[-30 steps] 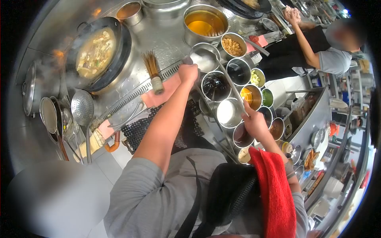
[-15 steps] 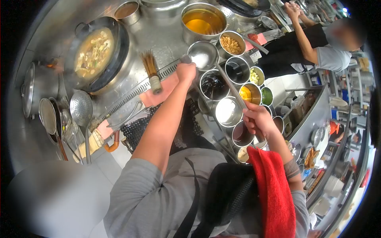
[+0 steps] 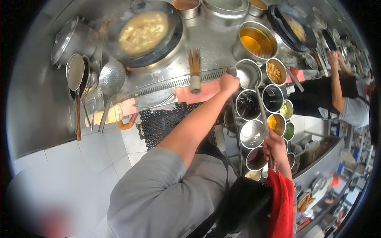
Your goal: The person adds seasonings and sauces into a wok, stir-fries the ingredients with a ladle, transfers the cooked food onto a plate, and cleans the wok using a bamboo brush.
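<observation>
My right hand [image 3: 276, 148] is wrapped round the long handle of a metal ladle [image 3: 262, 109]. The ladle's round bowl lies at the upper end of a row of metal containers, above one with dark liquid [image 3: 248, 104]. Beside the rim of the bowl, my left hand [image 3: 229, 83] is closed on a small greyish thing that I cannot make out. Below the dark liquid stands a container with pale contents [image 3: 251, 134]. To the right of the ladle are containers of orange liquid [image 3: 276, 123] and light brown pieces [image 3: 274, 73].
A wok of steaming food [image 3: 145, 33] stands at the upper left. Nearer are a bristle brush [image 3: 195, 73], a perforated skimmer [image 3: 112, 78] and strainers [image 3: 75, 73]. A large pot [image 3: 255, 41] holds amber liquid. Another person [image 3: 341, 95] is at the right.
The view has turned, so the scene sits further right. The white patch in the ladle's bowl has faded. My right hand has closed more fully round the handle; my left stays beside the bowl.
</observation>
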Demonstrator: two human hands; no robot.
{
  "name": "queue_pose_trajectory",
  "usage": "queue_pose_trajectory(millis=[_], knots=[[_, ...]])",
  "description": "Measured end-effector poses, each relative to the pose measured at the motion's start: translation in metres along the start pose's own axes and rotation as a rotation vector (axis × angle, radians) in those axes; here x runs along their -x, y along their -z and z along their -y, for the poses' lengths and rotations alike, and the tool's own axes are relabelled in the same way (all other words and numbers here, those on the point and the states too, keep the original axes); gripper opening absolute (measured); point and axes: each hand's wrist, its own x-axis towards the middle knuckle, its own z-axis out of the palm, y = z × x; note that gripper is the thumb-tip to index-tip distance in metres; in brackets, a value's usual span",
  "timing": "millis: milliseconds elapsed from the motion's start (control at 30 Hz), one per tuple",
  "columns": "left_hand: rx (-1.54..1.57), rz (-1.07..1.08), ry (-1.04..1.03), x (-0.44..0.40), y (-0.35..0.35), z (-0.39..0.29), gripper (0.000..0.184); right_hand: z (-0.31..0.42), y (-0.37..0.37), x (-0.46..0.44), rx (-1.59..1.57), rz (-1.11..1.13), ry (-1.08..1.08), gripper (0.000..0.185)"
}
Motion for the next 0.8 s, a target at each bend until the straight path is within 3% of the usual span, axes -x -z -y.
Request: queue_pose_trajectory(millis=[200, 267, 300, 400, 433, 500, 600, 800], knots=[[0.008, 0.054, -0.005, -0.003, 0.003, 0.005, 0.033, 0.004, 0.017, 0.005, -0.523, 0.130, -0.152, 0.046], [0.111, 0.093, 0.030, -0.003, 0.001, 0.008, 0.028, 0.003, 0.014, 0.015, -0.337, 0.081, -0.077, 0.048], [0.122, 0.091, -0.049, -0.003, -0.001, 0.013, 0.028, 0.000, 0.010, 0.017, -0.276, -0.005, -0.049, 0.049], [0.157, 0.071, -0.032, 0.006, 0.008, 0.003, 0.031, -0.016, 0.019, 0.013, 0.237, -0.120, 0.152, 0.057], [0.143, 0.079, -0.007, 0.009, 0.012, -0.002, 0.031, -0.021, 0.020, 0.011, 0.228, -0.135, 0.145, 0.057], [0.130, 0.094, 0.014, 0.008, 0.011, -0.001, 0.031, -0.029, 0.021, 0.004, 0.767, -0.304, 0.397, 0.059], [0.232, 0.103, -0.013, 0.011, 0.012, -0.002, 0.029, -0.047, 0.025, -0.013, 1.005, -0.375, 0.559, 0.060], [0.180, 0.063, -0.043, 0.006, 0.006, 0.008, 0.027, -0.056, 0.015, -0.022, 1.104, -0.311, 0.445, 0.066]])
